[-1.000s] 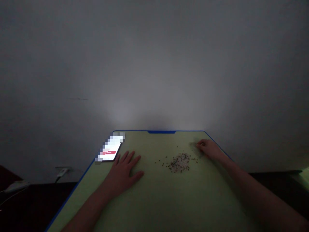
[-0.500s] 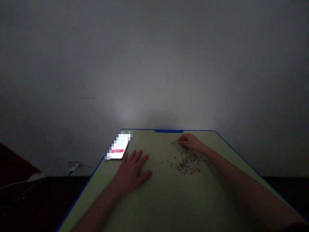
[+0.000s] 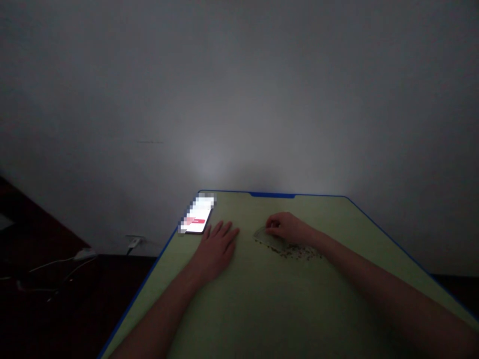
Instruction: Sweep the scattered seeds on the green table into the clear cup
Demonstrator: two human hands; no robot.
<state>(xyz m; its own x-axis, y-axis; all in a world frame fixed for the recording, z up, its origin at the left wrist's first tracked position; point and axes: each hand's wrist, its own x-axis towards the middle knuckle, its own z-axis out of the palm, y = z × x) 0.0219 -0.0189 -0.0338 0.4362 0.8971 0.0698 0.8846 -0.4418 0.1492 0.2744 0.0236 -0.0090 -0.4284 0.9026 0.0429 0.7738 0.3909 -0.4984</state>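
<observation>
My left hand (image 3: 217, 253) lies flat on the table with its fingers stretched out, just beside the lit phone (image 3: 198, 214). Pinched in my right hand (image 3: 286, 228) is a thin, clear, half-round sheet that looks like a protractor (image 3: 261, 233); the fingers hide part of it. Its straight edge lies along a band of small grains (image 3: 299, 253), some dark and some pale. Several dark grains line that edge. The wrist partly covers the right end of the band.
A green table (image 3: 239, 309) with a blue rim stands against a grey wall (image 3: 262, 89). On the floor at the left, white cables (image 3: 52, 264) run to a power strip (image 3: 85, 254), and a plug (image 3: 133, 243) sits in the wall.
The view has shifted, so the table appears higher and further right. My right hand has brought the protractor nearer to me, and the grain pile is now a narrower band. My left thumb has drawn in.
</observation>
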